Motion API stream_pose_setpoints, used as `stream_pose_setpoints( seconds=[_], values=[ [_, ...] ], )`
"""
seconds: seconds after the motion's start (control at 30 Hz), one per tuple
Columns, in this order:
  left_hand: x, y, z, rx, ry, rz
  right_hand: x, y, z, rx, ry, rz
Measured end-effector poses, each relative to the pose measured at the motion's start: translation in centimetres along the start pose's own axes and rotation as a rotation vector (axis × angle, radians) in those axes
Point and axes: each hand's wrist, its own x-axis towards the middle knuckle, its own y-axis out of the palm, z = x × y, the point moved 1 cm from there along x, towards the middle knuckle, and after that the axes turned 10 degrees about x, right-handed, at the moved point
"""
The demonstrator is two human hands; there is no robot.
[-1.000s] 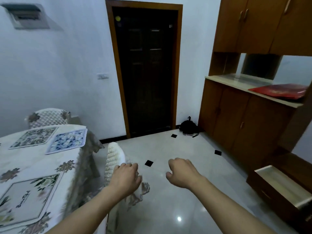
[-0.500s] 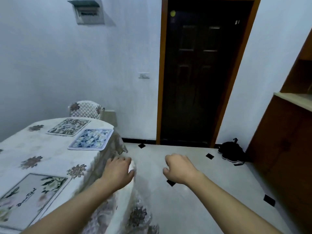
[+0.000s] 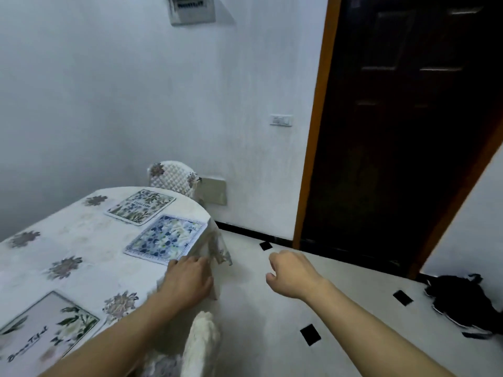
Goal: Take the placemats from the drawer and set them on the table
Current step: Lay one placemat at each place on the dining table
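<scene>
- The left grip (image 3: 187, 281) lies palm down on the counter (image 3: 81, 257) near its rim. Its fingers are fairly straight and clasp nothing, and the fingertips are at the near corner of the blue placemat (image 3: 166, 238). Whether they touch the mat or only the cloth beside it cannot be told.
- The right grip (image 3: 292, 273) hangs in the air over the floor (image 3: 272, 308), well apart from the counter. Its fingers are loosely curled and it holds nothing.
- Three mats lie flat on the counter. The blue placemat is close to the rim, the green placemat (image 3: 140, 205) is just beyond it, and the lettered placemat (image 3: 46, 327) is nearest the person. The drawer is out of view, so it cannot be told whether more mats remain in it.
- The main risk is the blue placemat, whose far corner reaches almost to the curved rim. A sideways push from the left grip could slide it over the edge.
- The tablecloth (image 3: 217, 248) hangs loose just past the left grip (it looks thin and easily bunched). Dragging the palm across it could pull the cloth and shift all three mats.
- The near chair (image 3: 202, 341) stands right under the left forearm, so a hasty step or arm swing could knock it against the counter.
</scene>
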Motion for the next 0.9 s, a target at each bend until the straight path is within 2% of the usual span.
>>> stream_pose_setpoints(
  seconds=[0.27, 0.57, 0.9],
  values=[
    [10.0, 2.2, -0.6, 0.000, -0.311, 0.081, 17.7, -1.7, -6.6, -0.034, -0.327, 0.132],
    [16.8, 5.6, 4.5, -0.013, -0.601, 0.202, 34.7, 0.7, -3.2, -0.069, -0.631, 0.222],
    [27.5, 15.3, 16.8, -0.103, -0.728, 0.275, 53.1, 9.6, 3.1, -0.121, -0.639, 0.361]
  ],
)
